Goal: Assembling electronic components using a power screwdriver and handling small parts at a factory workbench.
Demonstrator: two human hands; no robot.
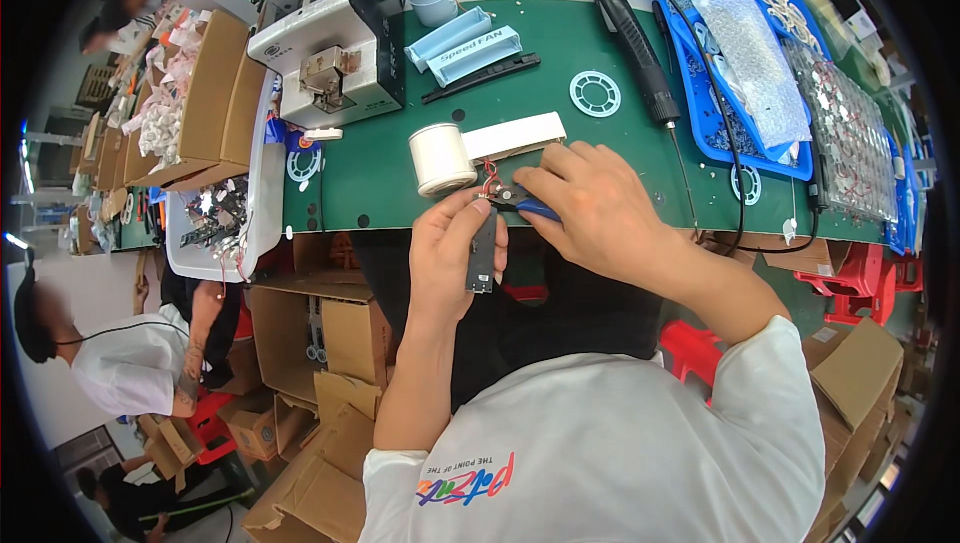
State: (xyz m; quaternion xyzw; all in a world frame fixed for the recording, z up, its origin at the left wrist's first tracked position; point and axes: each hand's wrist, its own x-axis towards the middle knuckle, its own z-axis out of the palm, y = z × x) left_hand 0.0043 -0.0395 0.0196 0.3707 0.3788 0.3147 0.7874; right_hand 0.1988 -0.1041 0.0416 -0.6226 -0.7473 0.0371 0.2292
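At the front edge of the green table, my left hand (442, 243) pinches a narrow dark circuit board (482, 261), its long end hanging down past the edge. My right hand (600, 198) grips small blue-handled cutting pliers (538, 207), and their jaws meet the wires at the top of the board. Thin red wires (490, 175) run from there to a white fan body, made of a round drum (441, 160) and a rectangular handle (525, 133) lying on its side. Whether the jaws have closed on a wire is too small to tell.
An electric screwdriver (640, 58) lies at the right, its cord looping near blue trays (735, 148). Light-blue shells (475, 53), a black strip (480, 79) and a ring (595, 94) lie beyond my hands. A metal machine (330, 53) and a white bin (270, 213) stand left.
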